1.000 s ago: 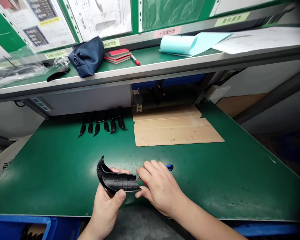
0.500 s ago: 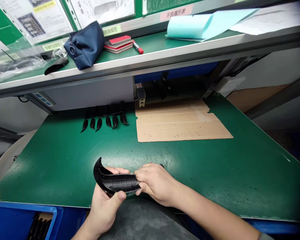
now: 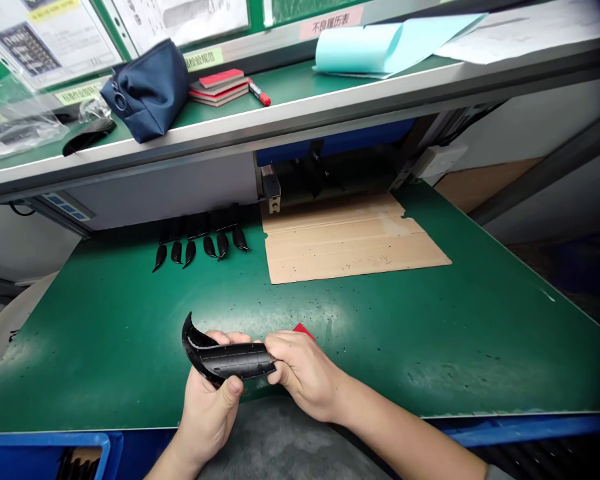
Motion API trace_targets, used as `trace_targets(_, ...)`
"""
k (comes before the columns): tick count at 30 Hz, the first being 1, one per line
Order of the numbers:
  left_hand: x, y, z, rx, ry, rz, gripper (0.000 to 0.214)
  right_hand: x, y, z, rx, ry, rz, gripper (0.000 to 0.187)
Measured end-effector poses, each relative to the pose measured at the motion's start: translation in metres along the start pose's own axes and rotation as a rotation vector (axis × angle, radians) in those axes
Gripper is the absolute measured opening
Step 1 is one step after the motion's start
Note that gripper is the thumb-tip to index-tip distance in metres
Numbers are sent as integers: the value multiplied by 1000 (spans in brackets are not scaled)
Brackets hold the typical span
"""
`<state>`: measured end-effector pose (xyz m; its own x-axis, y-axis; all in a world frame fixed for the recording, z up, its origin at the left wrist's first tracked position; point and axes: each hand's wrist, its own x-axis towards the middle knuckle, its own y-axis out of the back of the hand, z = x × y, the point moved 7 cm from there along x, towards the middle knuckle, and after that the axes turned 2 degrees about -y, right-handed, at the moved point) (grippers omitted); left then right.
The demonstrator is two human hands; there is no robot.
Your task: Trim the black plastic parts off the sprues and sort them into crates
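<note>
Above the near part of the bench, a curved black plastic part [image 3: 237,360] with a ribbed, grid-lined inner face and a hooked left end is held in the air. My left hand [image 3: 213,407] is closed around it from below, thumb on the near side and fingertips on the far side. My right hand [image 3: 305,373] is closed at the part's right end, with a small thin tip showing between its fingers and the part. Behind the right hand a red piece [image 3: 304,330] sticks out; the hand hides the rest, so I cannot make out its kind.
Several black curved parts [image 3: 190,253] stand in a row at the back of the green bench [image 3: 360,373]. A cardboard sheet [image 3: 350,250] lies right of them. Overhead, a shelf [image 3: 280,100] carries a blue pouch [image 3: 147,90], notebooks and a marker. A blue bin [image 3: 40,440] stands lower left.
The whole view has shifted slightly. The black part has tilted a little in my hands, and more of the red piece shows behind my right hand. Both grips stay.
</note>
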<state>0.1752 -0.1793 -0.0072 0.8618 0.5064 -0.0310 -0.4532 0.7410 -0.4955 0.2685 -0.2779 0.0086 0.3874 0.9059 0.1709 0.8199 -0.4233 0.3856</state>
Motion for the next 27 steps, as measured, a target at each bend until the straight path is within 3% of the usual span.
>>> trace_targets(2,1,1,-2,-11,11,-4,38,-3,-7,3,175,-16,-133,60)
trace_targets(4,3,3,-3,-30,7,30,39,-6,-10,4,298,-25,-134,62)
trace_targets(6,4,6,-4,-50,1,97,41,-8,-6,3,249,6,45,62)
trace_targets(8,4,7,-8,-75,23,151,42,-11,-6,-4,59,75,238,52)
trace_targets(10,4,5,-13,-93,79,166,43,-11,-13,-13,-120,149,302,38)
trace_targets(12,3,1,-16,-95,131,151,47,-8,-22,-19,-222,200,274,23)
trace_targets(14,3,-2,-16,-91,146,128,47,-6,-23,-20,-253,208,253,22)
trace_targets(19,8,-2,-4,-72,53,114,39,-6,-6,-13,-236,183,263,18)
trace_targets(23,10,2,-2,-76,21,158,38,-6,3,-8,-260,89,233,24)
trace_targets(27,8,5,-5,-102,10,185,41,-4,0,-6,-492,-27,172,38)
